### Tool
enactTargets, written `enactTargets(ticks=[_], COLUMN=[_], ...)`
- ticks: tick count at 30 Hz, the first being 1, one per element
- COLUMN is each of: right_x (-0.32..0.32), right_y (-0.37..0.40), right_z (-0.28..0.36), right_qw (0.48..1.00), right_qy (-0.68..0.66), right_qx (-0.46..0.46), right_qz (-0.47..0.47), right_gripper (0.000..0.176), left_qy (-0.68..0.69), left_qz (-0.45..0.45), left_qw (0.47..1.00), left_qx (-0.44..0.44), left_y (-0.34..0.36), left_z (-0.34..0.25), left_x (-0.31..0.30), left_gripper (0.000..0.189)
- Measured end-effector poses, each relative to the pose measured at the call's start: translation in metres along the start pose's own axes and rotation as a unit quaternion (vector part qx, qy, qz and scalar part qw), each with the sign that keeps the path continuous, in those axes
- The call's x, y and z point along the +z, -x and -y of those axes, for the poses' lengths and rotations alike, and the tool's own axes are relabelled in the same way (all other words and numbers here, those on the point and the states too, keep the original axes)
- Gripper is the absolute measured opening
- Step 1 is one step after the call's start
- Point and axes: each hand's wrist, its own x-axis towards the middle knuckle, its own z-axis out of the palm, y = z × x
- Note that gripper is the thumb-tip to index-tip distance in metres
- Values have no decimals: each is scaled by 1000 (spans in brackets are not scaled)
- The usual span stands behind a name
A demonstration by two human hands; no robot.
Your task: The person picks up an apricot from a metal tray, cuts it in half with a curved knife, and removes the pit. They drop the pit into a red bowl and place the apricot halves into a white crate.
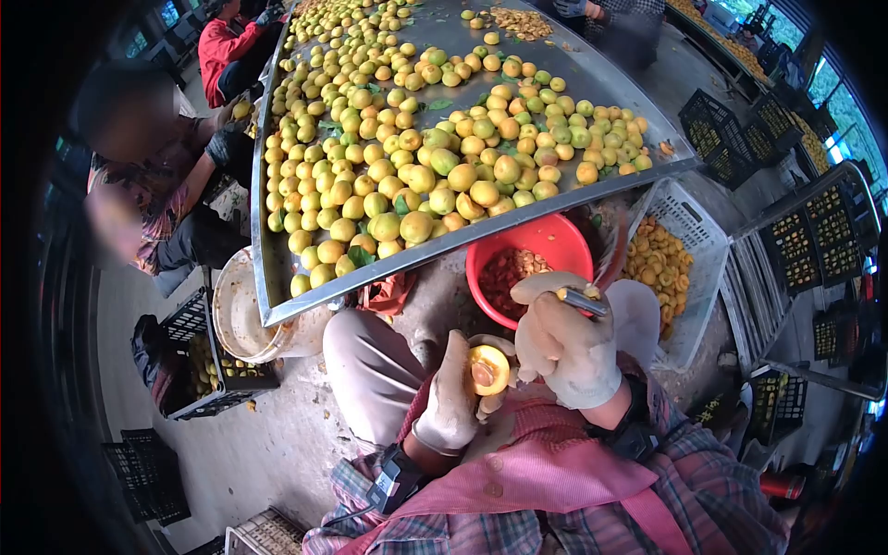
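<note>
My left hand (453, 393), in a white glove, holds a halved yellow apricot (487, 369) with its brown pit showing. Just to its right, my gloved right hand (566, 342) grips a small knife (583, 301), blade end pointing right. Both hands hover over my lap and pink apron. Directly beyond them stands a red bowl (555, 239) with reddish-brown pits inside. A large metal tray table (592, 69) heaped with several yellow-green apricots (416, 148) fills the view above.
A white crate (689, 222) of halved apricots sits to the right. A white bucket (239, 314) and a black crate (190, 370) stand at left. Other people sit along the left of the table and at its far end. Black crates line the right side.
</note>
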Motion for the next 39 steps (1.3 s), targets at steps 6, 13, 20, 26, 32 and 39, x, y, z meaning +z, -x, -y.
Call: enactTargets(ticks=[6,13,20,26,32,39], right_x=[-13,-20,-42,-48,-47,-94], right_y=[-4,-6,-12,-28,-17,-14], right_z=[-56,-87,-112,-43,-40,-24], right_qw=[985,883,898,955,959,974], right_qy=[154,439,423,215,153,61], right_qx=[75,-168,-104,84,237,183], right_qz=[28,15,-64,-189,-38,-119], right_gripper=[17,32,30,37,49,28], left_qy=[-23,-98,-351,-198,-192,-174], left_qz=[-149,-82,-105,-103,-38,52], left_qw=[983,968,875,947,957,969], left_qx=[107,214,316,231,214,169], left_y=[-13,-14,-19,-24,-29,-29], left_z=[3,4,13,4,-1,-10], left_x=[-8,-11,-13,-3,6,12], left_gripper=[63,57,43,46,51,59])
